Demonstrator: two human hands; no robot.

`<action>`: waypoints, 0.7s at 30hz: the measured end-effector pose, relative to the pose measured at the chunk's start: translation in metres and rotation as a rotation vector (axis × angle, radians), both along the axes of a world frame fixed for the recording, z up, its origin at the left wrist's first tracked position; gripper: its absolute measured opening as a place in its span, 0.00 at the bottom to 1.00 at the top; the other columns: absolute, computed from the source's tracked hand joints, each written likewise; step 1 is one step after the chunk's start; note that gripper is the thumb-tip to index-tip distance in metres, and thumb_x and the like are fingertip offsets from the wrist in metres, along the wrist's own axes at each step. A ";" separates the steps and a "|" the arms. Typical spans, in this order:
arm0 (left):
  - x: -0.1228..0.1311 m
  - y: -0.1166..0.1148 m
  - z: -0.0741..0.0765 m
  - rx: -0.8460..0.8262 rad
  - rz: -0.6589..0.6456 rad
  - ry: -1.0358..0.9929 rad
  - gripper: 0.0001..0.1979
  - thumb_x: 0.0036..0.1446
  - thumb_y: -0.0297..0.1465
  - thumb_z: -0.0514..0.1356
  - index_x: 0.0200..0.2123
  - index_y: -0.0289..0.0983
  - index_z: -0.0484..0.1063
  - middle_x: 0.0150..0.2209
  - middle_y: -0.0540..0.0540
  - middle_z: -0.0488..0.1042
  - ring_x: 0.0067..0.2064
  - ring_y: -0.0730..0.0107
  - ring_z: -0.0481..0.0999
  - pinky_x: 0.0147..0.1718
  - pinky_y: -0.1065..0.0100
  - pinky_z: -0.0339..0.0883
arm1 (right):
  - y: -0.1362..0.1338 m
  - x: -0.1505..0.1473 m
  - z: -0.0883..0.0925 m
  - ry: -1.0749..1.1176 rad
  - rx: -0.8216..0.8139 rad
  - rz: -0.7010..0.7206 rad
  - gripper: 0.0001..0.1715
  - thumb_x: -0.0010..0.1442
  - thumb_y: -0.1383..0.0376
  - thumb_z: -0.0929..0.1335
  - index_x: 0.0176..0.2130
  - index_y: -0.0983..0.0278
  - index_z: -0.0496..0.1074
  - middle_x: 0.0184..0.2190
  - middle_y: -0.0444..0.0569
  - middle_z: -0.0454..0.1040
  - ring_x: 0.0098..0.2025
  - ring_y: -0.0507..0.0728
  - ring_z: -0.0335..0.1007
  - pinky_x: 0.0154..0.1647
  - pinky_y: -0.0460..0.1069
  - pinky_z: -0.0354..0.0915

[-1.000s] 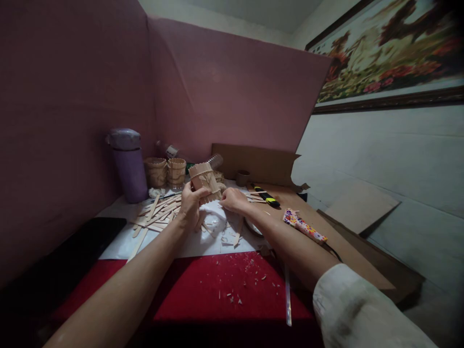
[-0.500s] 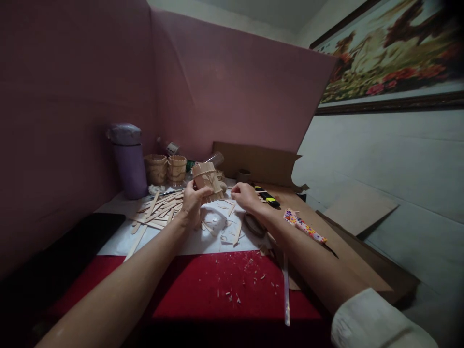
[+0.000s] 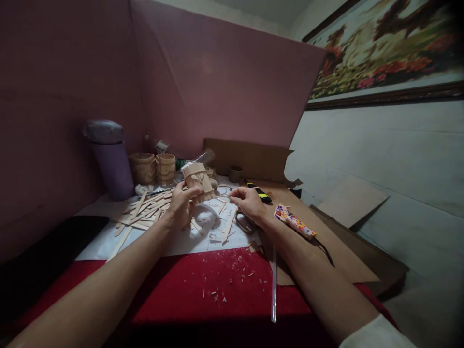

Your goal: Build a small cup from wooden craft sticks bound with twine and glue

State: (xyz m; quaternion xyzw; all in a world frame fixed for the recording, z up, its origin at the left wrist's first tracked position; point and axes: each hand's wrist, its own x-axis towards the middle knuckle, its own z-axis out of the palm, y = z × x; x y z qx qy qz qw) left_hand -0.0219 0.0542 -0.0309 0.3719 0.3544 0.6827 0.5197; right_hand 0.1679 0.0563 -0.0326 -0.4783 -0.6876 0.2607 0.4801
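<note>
My left hand (image 3: 180, 205) is closed around a small cup made of wooden craft sticks (image 3: 197, 180), tilted, with a braided band and a leaf-shaped piece on its side. To the right of the cup, my right hand (image 3: 249, 202) has its thumb and fingers pinched together; whatever is between the fingertips is too small to name. Beneath that wrist are the looped handles of scissors (image 3: 243, 223). Just beyond the hand lies a black and yellow utility knife (image 3: 261, 194). A ball of twine (image 3: 213, 184) sits partly hidden behind the cup.
Loose craft sticks (image 3: 145, 212) are piled on white paper at left. Behind stand two stick-covered cups (image 3: 166, 168) (image 3: 143, 169) and a purple tumbler (image 3: 113, 166). A flower-patterned glue gun (image 3: 295, 223) rests on cardboard at right, near a clear glue stick (image 3: 274, 290). Wood scraps litter the red cloth (image 3: 213, 309).
The view has turned slightly right, so the scene sits further left. My right hand has drawn a little away from the cup, still pinched. My left hand keeps hold of the cup.
</note>
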 end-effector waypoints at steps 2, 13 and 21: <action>0.001 -0.002 -0.002 -0.006 -0.038 0.020 0.24 0.34 0.25 0.66 0.40 0.35 0.70 0.34 0.44 0.77 0.33 0.64 0.77 0.33 0.64 0.71 | -0.005 -0.006 0.004 0.040 0.029 0.016 0.05 0.48 0.67 0.68 0.29 0.65 0.74 0.25 0.44 0.75 0.25 0.51 0.66 0.27 0.45 0.63; 0.016 -0.025 0.000 -0.008 -0.217 0.091 0.34 0.35 0.26 0.68 0.49 0.34 0.66 0.36 0.43 0.77 0.32 0.61 0.78 0.30 0.63 0.73 | -0.030 -0.026 0.006 0.100 0.242 0.047 0.07 0.55 0.69 0.66 0.30 0.64 0.75 0.26 0.45 0.75 0.29 0.52 0.68 0.31 0.46 0.63; 0.024 -0.028 -0.008 0.059 -0.249 0.107 0.32 0.34 0.26 0.68 0.48 0.35 0.68 0.35 0.45 0.78 0.33 0.64 0.78 0.31 0.67 0.71 | -0.035 -0.029 0.004 0.057 0.326 -0.002 0.07 0.55 0.70 0.66 0.30 0.62 0.75 0.29 0.47 0.76 0.33 0.54 0.71 0.36 0.48 0.65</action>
